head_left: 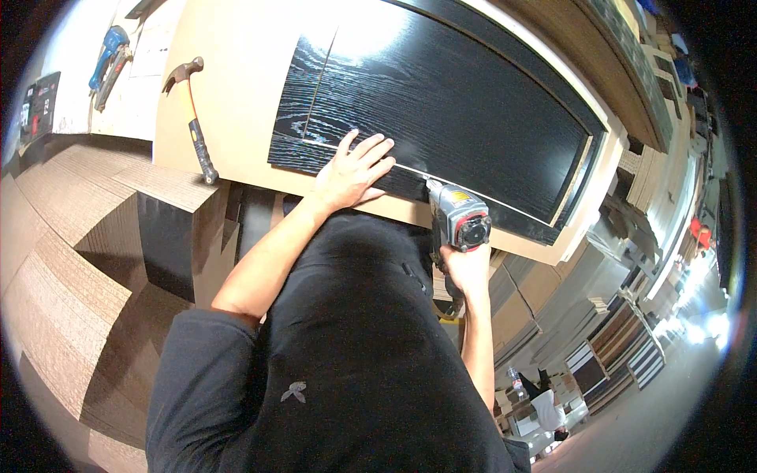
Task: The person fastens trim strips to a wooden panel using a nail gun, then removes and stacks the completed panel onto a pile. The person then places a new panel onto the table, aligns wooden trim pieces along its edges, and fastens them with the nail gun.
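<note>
A black wood-grain cabinet door panel (457,102) with a framed border lies on a tan board in front of me. My left hand (355,175) rests flat near its near left corner, fingers stretched across the frame. My right hand (467,266) is wrapped round the handle of a grey nail gun (464,213) with a red ring and black cap. The gun's nose meets the near frame strip beside a thin light line along the joint. My palm and the gun body hide part of the near edge.
A claw hammer (194,118) with an orange and black handle lies left of the panel. Farther left are a blue tool (110,63) and a dark box (39,106). Stacked brown boards (63,268) stand at my left. A person (547,410) is far off at lower right.
</note>
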### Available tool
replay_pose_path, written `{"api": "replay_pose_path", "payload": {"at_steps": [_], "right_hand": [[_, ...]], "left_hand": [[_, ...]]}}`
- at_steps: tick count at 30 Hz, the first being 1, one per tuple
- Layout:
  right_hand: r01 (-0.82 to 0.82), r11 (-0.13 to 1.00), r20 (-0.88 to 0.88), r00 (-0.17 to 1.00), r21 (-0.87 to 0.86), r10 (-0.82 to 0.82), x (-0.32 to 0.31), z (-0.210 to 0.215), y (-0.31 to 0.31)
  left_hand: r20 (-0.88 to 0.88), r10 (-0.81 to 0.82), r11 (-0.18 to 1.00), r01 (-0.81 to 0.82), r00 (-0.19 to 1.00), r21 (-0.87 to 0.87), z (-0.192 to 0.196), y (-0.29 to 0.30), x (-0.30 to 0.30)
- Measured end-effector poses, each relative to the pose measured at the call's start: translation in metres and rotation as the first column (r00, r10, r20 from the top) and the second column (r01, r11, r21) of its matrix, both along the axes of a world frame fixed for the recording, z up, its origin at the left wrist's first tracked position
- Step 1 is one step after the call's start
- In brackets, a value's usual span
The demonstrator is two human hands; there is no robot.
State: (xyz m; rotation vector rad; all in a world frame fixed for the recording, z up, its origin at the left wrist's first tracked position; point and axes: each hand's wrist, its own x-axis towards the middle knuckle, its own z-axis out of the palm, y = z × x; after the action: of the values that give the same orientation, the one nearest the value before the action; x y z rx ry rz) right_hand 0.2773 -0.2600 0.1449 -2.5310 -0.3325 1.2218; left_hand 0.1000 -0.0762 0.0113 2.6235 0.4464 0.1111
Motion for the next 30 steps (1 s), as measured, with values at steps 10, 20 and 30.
{"api": "replay_pose_path", "payload": {"at_steps": [10, 20, 30], "right_hand": [[-0.138, 0.989, 0.077, 0.988, 0.058, 0.134, -0.008, 0.008, 0.01], [-0.059, 0.998, 0.065, 0.996, 0.036, 0.057, -0.01, 0.002, 0.005], [-0.006, 1.0, 0.04, 0.999, -0.025, 0.007, -0.01, 0.003, 0.009]], "left_hand": [[0.037, 0.029, 0.997, -0.026, 0.999, -0.078, 0.0, 0.004, -0.005], [0.01, 0.005, 0.999, -0.004, 1.0, -0.054, -0.001, 0.004, -0.003], [0.014, 0.004, 0.998, -0.003, 1.0, -0.06, 0.0, 0.004, -0.003]]}}
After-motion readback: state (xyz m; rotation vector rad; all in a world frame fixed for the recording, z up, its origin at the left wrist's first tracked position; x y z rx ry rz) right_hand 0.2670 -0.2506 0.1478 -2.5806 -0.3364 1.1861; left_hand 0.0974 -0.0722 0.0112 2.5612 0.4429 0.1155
